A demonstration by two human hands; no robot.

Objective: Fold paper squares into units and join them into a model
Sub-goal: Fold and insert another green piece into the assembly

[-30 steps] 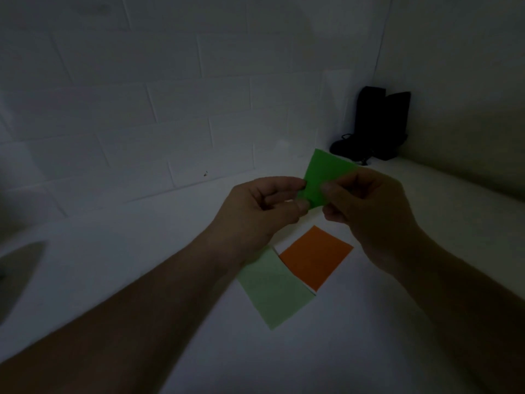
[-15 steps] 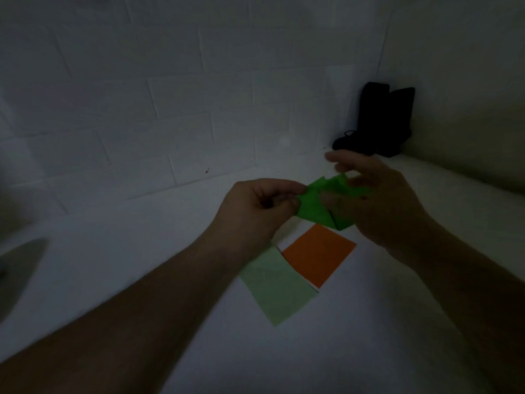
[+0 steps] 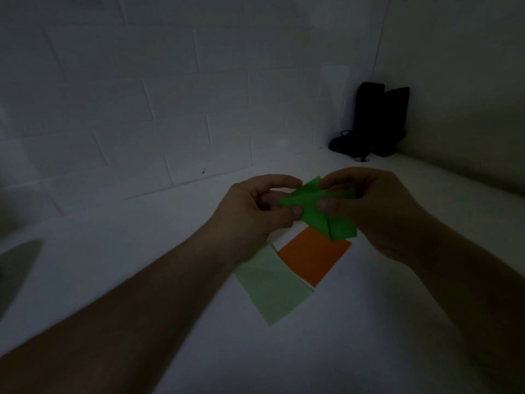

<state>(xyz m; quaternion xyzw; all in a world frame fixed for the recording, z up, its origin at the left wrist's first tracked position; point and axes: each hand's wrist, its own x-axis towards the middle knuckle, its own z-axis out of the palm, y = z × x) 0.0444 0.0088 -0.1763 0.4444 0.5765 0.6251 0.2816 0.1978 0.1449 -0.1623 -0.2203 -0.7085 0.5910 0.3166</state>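
A bright green paper, partly folded with creases showing, hangs in the air above the white surface. My left hand pinches its left corner between thumb and fingers. My right hand grips its right side, thumb on top and fingers curled behind. Below them on the surface lie an orange square and a pale green square, side by side and touching at one edge; my left wrist covers part of the pale green one.
A dark object stands in the far right corner where the two walls meet. The white brick wall runs along the back. A grey shape sits at the left edge.
The green paper went from upright and flat to lower and opened out with creases. My right hand shifted its hold, fingers first lifting, now curled round the right side.
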